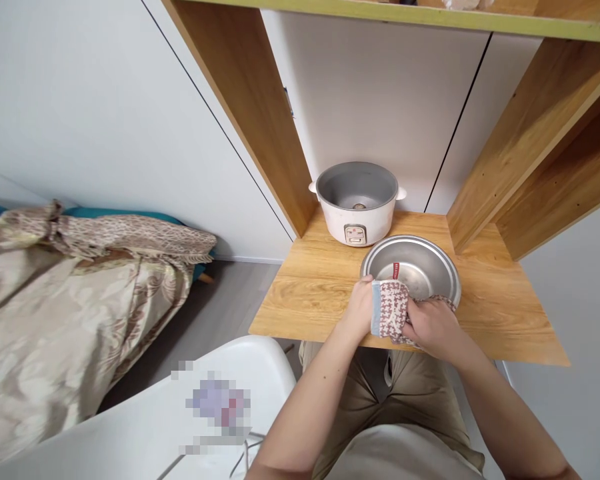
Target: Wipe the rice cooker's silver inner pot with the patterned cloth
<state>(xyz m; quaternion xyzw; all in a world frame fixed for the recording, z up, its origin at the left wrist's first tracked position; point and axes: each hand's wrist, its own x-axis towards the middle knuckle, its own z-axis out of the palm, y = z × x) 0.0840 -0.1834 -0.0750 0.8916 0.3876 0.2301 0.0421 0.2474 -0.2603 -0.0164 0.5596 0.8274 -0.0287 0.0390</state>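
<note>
A round metal inner pot (433, 259) rests on the wooden tabletop near its front edge. My left hand (361, 308) is closed at the pot's near-left rim, its fingers partly hidden behind a cloth. That cloth (393, 308) is brown-and-white patterned with a light blue edge and a small red tag, and it drapes over the near rim. Bunched folds of it sit in my right hand (434, 325), which is closed on it at the pot's near side. Just behind the pot stands the white rice cooker body (359, 223), lidless, its grey inside showing.
Wooden uprights (253, 113) flank the tabletop (300, 293), and a shelf (405, 17) crosses above. At the lower left is a white chair (260, 363) with a blurred item on it. Farther left, patterned fabric (105, 300) covers a piece of furniture.
</note>
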